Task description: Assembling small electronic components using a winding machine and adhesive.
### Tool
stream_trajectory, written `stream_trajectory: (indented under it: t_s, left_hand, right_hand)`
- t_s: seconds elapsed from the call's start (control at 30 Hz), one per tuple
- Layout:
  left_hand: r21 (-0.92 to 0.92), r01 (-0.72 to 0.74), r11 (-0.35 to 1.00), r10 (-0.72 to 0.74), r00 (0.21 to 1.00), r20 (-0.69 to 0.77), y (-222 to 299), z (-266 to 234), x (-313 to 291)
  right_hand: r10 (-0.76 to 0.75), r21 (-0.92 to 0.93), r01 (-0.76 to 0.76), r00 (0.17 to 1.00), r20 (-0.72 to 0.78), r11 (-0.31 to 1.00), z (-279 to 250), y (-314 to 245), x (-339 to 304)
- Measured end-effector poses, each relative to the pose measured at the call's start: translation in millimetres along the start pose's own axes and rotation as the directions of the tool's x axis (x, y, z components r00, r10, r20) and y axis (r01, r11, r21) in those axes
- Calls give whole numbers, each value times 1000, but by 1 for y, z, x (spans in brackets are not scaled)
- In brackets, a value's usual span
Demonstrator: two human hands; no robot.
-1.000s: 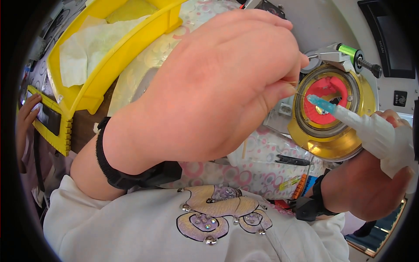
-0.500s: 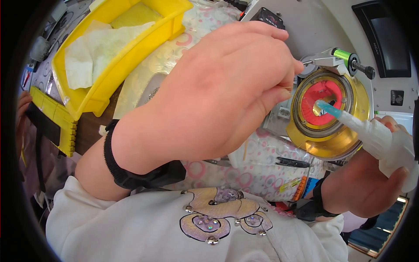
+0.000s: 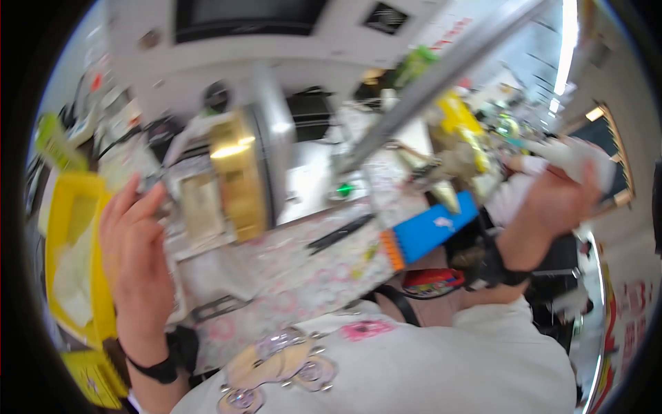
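Observation:
My right hand [image 3: 555, 203] is raised at the right, closed around a white squeeze bottle [image 3: 578, 162] with a thin teal nozzle tip pointing left. At the left, my left hand [image 3: 141, 255] is held up beside the yellow bin [image 3: 107, 303], its fingertips near a small greyish thing. Motion smears the fingers, so whether they pinch it I cannot tell. Right of that hand stands the gold drum [image 3: 238, 176] of a machine, with a silver ring [image 3: 270, 138] on its side. The pink-lined opening is hidden from this angle.
A grey metal bar [image 3: 441, 76] slants across the upper middle. Black tweezers [image 3: 338, 234] and a blue notepad [image 3: 438, 228] with orange binding lie on the patterned cover. A red pouch [image 3: 433, 281] is near my right wrist. White tissue [image 3: 76, 279] lies in the bin.
The view has swung right. My left hand has drawn away from the machine's opening toward the yellow bin. My right hand has moved the squeeze bottle away from the opening, off to the right.

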State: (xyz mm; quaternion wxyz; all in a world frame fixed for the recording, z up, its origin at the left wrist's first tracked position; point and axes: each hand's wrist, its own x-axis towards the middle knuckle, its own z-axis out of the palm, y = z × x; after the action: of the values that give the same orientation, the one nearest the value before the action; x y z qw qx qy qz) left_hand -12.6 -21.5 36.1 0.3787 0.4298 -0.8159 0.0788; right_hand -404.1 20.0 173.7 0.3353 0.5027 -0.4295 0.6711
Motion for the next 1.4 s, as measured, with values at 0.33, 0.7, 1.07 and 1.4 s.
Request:
stream_trajectory:
  t_s: [0.33, 0.7, 1.07, 1.4]
  left_hand:
    - [-236, 134, 963, -144, 989, -27, 12, -3, 3]
    - [-317, 146, 937, -165, 986, -34, 2, 3, -1]
    - [-329, 8, 944, -68, 983, -170, -5, 9, 3]
    - [-381, -22, 924, -36, 989, -145, -15, 12, -3]
  right_hand:
    - [255, -417, -55, 861, 441, 907, -36, 114, 6]
    - [-337, 255, 377, 170, 926, 890, -5, 13, -109]
    - [-160, 164, 202, -37, 986, 965, 4, -17, -153]
    - [-288, 376, -852, 280, 916, 366, 33, -67, -53]
